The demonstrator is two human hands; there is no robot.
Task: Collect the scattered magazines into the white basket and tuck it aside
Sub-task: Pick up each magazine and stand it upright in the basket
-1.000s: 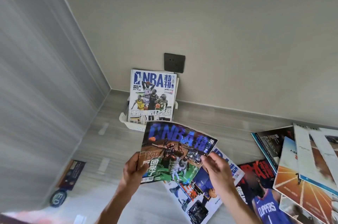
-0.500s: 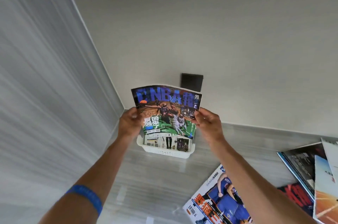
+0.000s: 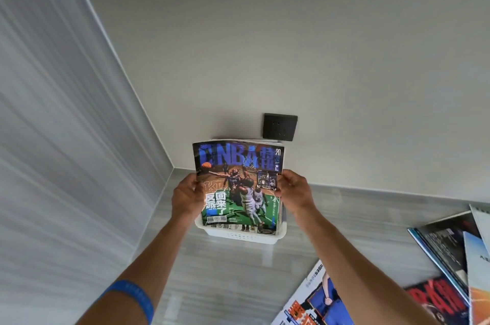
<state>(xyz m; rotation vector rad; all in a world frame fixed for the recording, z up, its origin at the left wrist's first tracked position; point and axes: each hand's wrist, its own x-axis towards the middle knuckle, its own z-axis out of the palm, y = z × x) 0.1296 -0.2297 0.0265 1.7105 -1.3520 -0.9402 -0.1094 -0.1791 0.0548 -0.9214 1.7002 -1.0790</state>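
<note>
A blue-and-green NBA magazine (image 3: 240,187) stands upright with its lower edge inside the white basket (image 3: 238,236), which sits on the grey floor against the back wall. My left hand (image 3: 185,197) grips its left edge and my right hand (image 3: 294,192) grips its right edge. Edges of another magazine show just behind it in the basket. More magazines lie on the floor at the right: a white-and-blue one (image 3: 315,298), a red-and-black one (image 3: 434,301) and a dark one (image 3: 448,242).
The basket sits near the room corner, with a striped grey wall (image 3: 66,139) to the left and a beige wall behind. A dark wall socket (image 3: 279,127) is just above the basket. Bare floor (image 3: 233,277) lies between the basket and me.
Both hands carried the magazine from over the floor pile forward to the basket, then lowered it upright into the basket in front of the one inside. The camera tilted upward.
</note>
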